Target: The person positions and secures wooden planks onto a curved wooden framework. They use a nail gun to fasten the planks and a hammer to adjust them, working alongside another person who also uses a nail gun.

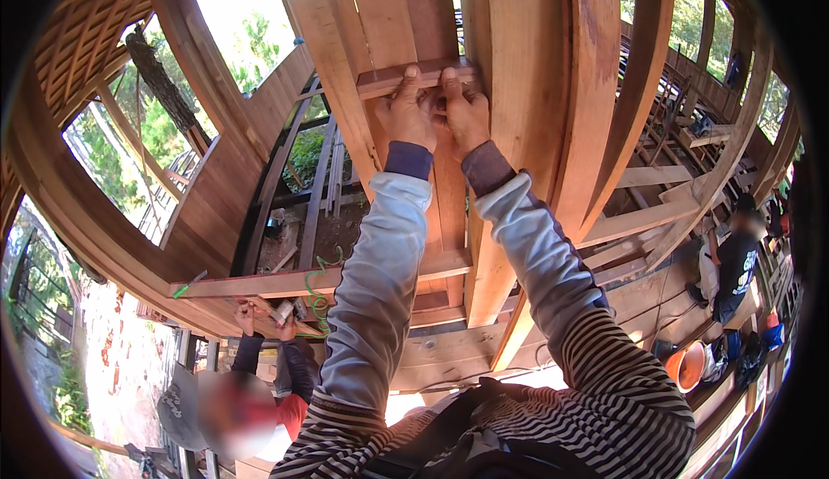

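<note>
A short reddish-brown wooden strip (432,74) lies crosswise between two upright posts, against the vertical boards. My left hand (408,113) grips it left of its middle, thumb up on its face and fingers curled. Close beside it, my right hand (466,116) holds the strip nearer its right end in the same way. Part of the fingers on both hands is hidden. The left post (321,25) meets the strip's left end, and a broad wooden post (516,107) stands just past its right end. Reddish boards (384,14) rise behind it.
At the lower left another person's hands (250,315) work at a beam (250,285), near a green coiled hose (318,302). Another person (734,263) stands at the right, by an orange bucket (686,367). Timber framing and window openings surround me.
</note>
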### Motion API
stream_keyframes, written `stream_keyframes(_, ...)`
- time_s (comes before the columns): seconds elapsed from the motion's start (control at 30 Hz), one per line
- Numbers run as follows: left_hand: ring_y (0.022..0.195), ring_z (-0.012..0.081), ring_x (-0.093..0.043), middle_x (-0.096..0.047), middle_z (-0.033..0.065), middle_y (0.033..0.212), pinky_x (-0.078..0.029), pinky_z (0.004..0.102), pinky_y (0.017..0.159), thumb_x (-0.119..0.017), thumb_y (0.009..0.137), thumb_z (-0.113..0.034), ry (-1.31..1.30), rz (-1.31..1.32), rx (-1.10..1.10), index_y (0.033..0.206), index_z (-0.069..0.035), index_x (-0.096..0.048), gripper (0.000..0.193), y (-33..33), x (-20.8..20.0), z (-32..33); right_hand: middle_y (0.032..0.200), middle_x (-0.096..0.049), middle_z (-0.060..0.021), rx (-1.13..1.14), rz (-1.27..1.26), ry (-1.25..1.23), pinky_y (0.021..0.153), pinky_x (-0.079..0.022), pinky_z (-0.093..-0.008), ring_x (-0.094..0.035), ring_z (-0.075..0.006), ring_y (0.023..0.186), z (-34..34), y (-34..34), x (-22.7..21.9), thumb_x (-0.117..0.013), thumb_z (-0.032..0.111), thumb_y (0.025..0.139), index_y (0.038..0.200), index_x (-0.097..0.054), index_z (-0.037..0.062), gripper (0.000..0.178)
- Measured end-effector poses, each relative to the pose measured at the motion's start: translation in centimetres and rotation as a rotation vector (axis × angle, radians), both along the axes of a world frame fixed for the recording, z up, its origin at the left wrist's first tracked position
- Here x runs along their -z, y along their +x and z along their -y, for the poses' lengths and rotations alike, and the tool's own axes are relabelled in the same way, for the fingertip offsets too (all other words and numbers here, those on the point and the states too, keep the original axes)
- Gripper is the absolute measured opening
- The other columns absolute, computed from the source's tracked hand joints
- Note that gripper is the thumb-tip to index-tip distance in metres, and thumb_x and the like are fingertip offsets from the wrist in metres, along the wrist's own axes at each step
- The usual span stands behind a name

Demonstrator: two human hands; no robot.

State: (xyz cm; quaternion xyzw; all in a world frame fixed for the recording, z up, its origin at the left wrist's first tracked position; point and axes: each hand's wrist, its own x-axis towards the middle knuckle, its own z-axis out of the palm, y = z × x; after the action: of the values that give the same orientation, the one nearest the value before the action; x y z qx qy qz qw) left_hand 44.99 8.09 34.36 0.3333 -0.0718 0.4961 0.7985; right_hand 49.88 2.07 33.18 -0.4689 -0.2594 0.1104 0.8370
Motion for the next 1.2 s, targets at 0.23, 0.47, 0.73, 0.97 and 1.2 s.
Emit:
stream_keyframes(0.23,0.094,0.0287,-0.060,-0.056,0.0143,0.106,-0.058,0.0428,0.079,-0.069,0.083,-0.004,0.022,0.007,0.010,0.109,0.005,-0.051,0.033,0.2,-0.3,-0.4,0.077,-0.060,-0.0087,-0.002,0.010,-0.026,0.055,-0.047,-0.0280,-0.056,-0.0155,0.065,0.0,0.3,-0.4,-0.055,0.045,0.091,0.090,-0.062,-0.0052,0.050)
stream_keyframes(0.47,0.098,0.0294,-0.059,-0.054,0.0145,0.109,-0.056,0.0447,0.086,-0.070,0.083,-0.006,0.060,-0.016,0.058,0.112,0.002,-0.047,0.038,0.1,-0.1,-0.9,0.072,-0.058,-0.0044,0.035,0.049,0.011,0.052,-0.045,-0.0272,-0.053,-0.0126,0.061,0.6,-0.5,-0.6,-0.059,0.044,0.090,0.083,-0.061,0.0005,0.044)
stream_keyframes(0.73,0.102,0.0271,-0.058,-0.056,0.0117,0.111,-0.053,0.0443,0.090,-0.070,0.083,-0.008,0.061,-0.070,0.065,0.116,-0.002,-0.046,0.041,0.2,-0.3,-1.0,0.068,-0.059,-0.0091,0.095,0.043,0.041,0.049,-0.043,-0.0285,-0.053,-0.0134,0.055,0.2,-0.4,-0.7,-0.058,0.036,0.092,0.082,-0.059,-0.0054,0.043)
stream_keyframes(0.97,0.101,0.0256,-0.059,-0.056,0.0110,0.112,-0.054,0.0422,0.087,-0.070,0.083,-0.009,0.077,-0.070,0.059,0.116,-0.002,-0.046,0.041,0.1,-0.3,-1.2,0.069,-0.060,-0.0093,0.076,0.020,0.023,0.049,-0.043,-0.0293,-0.055,-0.0140,0.057,0.1,-0.3,-1.0,-0.061,0.038,0.089,0.081,-0.060,-0.0052,0.044)
stream_keyframes(1.2,0.096,0.0258,-0.061,-0.057,0.0116,0.110,-0.057,0.0391,0.080,-0.071,0.083,-0.011,0.066,-0.080,0.043,0.115,-0.001,-0.048,0.040,0.4,-0.2,-1.1,0.076,-0.062,-0.0099,0.089,-0.031,-0.052,0.050,-0.045,-0.0279,-0.058,-0.0145,0.062,-0.4,0.7,-1.2,-0.062,0.041,0.088,0.087,-0.063,-0.0066,0.048)
